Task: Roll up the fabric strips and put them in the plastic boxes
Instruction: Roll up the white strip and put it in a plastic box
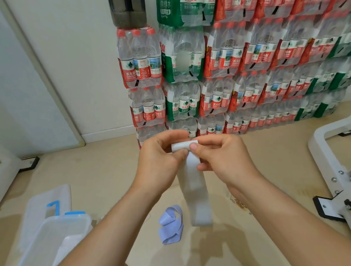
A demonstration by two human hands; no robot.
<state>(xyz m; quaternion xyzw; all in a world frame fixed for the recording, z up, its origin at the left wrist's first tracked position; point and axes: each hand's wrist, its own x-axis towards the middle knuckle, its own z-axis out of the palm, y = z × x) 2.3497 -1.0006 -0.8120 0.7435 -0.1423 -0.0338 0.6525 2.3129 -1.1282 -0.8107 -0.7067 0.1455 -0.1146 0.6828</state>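
A white fabric strip [196,187] is held up in front of me, its top end rolled into a small coil between both hands. My left hand [158,158] pinches the left side of the coil and my right hand [220,156] grips the right side, thumb on the roll. The rest of the strip hangs down loose toward the floor. A lilac fabric strip [171,225] lies crumpled on the floor below. A clear plastic box [59,234] with blue clips sits at lower left, its lid [47,201] lying beside it.
Shrink-wrapped packs of water bottles [226,64] are stacked high against the wall ahead. A white metal frame [337,163] stands on the right, and another white frame leg [1,169] on the left. The floor [98,169] is beige.
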